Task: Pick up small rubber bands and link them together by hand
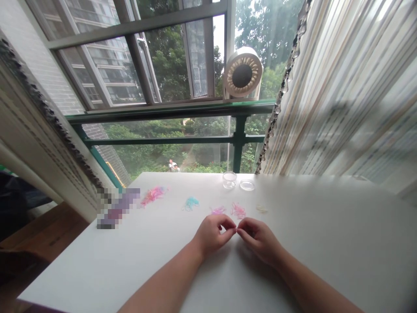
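Pinched fingers [228, 235] of left hand [210, 232] and right hand [261, 240] meet over a table [329, 252], anything held too small to tell; beyond, a blue pile [192, 202], purple pile [218, 210], pink pile [239, 211] and pale strands [261, 209] lie separate; the mixed pile [153, 197] at left looks unsorted.

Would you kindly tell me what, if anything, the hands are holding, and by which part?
It cannot be told: the left hand and right hand are pinched, fingertips close together, but anything between them is too small to see.
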{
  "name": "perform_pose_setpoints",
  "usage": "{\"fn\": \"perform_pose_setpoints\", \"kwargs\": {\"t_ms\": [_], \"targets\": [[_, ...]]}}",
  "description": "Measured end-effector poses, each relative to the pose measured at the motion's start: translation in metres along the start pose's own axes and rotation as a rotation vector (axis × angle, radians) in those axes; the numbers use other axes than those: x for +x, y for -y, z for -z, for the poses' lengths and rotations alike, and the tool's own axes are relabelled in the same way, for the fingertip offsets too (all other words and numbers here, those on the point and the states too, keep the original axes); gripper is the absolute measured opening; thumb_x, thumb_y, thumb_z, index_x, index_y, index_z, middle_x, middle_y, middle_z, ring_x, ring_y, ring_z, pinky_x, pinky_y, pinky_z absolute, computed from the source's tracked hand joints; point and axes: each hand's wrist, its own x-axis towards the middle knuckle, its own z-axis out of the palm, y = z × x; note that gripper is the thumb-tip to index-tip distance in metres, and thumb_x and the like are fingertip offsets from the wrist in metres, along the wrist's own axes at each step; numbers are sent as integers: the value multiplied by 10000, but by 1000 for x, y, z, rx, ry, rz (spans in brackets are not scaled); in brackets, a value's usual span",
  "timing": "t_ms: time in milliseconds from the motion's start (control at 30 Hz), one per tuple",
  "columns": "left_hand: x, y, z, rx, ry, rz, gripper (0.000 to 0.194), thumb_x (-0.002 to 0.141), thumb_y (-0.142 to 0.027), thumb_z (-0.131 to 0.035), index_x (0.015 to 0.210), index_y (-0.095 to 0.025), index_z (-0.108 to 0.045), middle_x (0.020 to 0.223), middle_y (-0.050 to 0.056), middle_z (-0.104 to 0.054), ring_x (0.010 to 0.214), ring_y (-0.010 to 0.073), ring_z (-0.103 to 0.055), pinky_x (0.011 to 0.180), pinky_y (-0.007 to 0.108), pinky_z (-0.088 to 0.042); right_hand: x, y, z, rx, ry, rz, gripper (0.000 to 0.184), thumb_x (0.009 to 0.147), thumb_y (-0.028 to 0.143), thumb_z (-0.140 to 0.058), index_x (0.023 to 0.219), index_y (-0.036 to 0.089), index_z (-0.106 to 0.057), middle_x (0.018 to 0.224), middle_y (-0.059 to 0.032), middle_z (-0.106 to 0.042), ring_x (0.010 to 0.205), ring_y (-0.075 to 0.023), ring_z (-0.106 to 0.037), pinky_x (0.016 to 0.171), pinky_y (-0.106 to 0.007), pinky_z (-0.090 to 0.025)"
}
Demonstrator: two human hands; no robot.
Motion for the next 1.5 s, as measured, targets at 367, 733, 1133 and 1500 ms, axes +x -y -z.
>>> {"fn": "perform_pose_setpoints", "kwargs": {"t_ms": [367, 733, 1133, 1500], "targets": [[-1, 0, 0, -15, 11, 1, 141, 751, -275, -573, 790, -169, -657, 744, 30, -677, 684, 125, -606, 612, 230, -434, 1, 0, -1, -19, -8, 11, 214, 800, 325, -520, 664, 163, -550, 587, 7, -512, 560, -120, -443, 531, -226, -360], [1, 4, 1, 6, -2, -5, 80, 707, -166, -564, 736, -169, -639, 717, 7, -659, 669, 112, -584, 607, 216, -423, 1, 1, 1, -24, 9, 21, 162, 797, 275, -509, 692, 163, -559, 619, -1, -542, 579, -123, -458, 549, -230, -366], [9, 24, 26, 199, -105, 77, 133, 733, -206, -522, 765, -194, -650, 769, 18, -663, 731, 140, -584, 687, 246, -449, 0, 1, 1, -1, -28, -14, 149, 785, 274, -501, 681, 173, -537, 556, 23, -475, 517, -106, -411, 494, -221, -343], [12, 41, 35, 375, -141, 211, 159, 718, -241, -530, 777, -217, -675, 792, 16, -667, 765, 168, -585, 691, 271, -454, -1, 2, 3, -11, -14, -4, 135, 781, 257, -502, 683, 174, -545, 563, 22, -495, 516, -103, -427, 490, -213, -349]]}}
